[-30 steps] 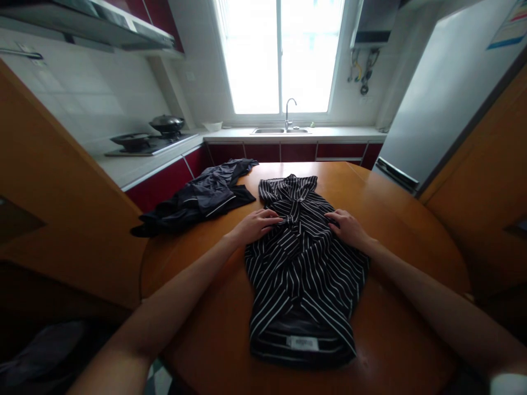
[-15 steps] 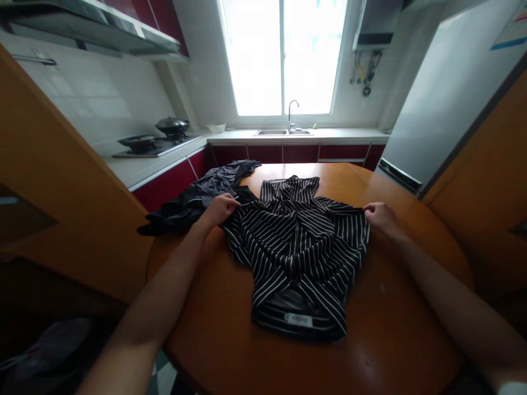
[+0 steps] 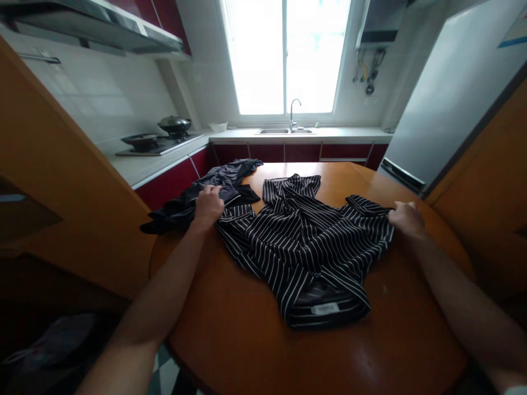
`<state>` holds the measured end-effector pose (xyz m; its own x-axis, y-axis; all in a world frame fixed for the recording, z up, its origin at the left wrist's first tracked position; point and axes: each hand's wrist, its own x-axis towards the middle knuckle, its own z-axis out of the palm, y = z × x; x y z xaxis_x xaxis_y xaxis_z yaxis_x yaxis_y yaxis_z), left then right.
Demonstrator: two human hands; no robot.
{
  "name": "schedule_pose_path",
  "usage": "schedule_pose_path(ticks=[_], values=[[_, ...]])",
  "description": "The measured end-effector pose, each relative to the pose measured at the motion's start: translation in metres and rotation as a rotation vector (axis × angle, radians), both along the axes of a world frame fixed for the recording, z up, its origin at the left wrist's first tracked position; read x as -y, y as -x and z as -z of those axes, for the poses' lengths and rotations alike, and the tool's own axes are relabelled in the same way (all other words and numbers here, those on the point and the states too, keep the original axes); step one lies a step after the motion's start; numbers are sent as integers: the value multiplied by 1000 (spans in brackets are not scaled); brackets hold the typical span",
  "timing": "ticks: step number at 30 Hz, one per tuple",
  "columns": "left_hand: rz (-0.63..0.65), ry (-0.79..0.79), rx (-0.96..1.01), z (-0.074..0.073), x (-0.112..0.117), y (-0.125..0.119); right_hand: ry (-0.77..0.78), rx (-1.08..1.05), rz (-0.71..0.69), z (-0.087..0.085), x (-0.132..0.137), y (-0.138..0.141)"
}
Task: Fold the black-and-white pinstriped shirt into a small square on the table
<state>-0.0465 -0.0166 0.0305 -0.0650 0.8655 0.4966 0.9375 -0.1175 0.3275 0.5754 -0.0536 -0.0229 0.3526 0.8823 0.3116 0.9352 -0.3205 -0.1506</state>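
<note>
Stove point(image 3: 163, 146): topped by a lidded pot point(image 3: 174, 124) and a pan point(image 3: 140, 141).
Sink point(image 3: 274, 131): set beneath the window point(image 3: 261, 60), fitted with a curved faucet point(image 3: 292, 122).
White bowl point(image 3: 218, 127): placed left of the sink.
Water heater point(image 3: 379, 24): mounted right of the window.
Refrigerator point(image 3: 436, 99): seen at right.

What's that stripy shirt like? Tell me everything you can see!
The stripy shirt is black with thin white stripes and looks like thin, soft cloth. It lies wrinkled, sleeves spread sideways, on the wooden table, its neck opening and pale label at the near end. The right hand pinches one sleeve; whether the left hand touches the other is unclear.
</note>
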Motion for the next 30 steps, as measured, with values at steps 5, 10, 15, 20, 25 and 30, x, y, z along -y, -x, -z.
schedule_pose_path(ticks=[5,10,15,20,25,30], values=[[608,98,-14,-11,37,-72,-66,-297,-466,-28,18,61],[1235,808,26,-13,78,-111,500,-533,-1095,-45,56,120],[1273,1130,63,-17,83,-111,756,-548,-1095,-48,70,128],[1189,1484,36,-19,90,-114,1009,-559,-1045,-55,83,126],[1261,1628,110,-23,95,-118,1274,-757,-1062,-61,91,135],[969,705,266,4,63,-113,487,-800,-1022,-38,59,133]])
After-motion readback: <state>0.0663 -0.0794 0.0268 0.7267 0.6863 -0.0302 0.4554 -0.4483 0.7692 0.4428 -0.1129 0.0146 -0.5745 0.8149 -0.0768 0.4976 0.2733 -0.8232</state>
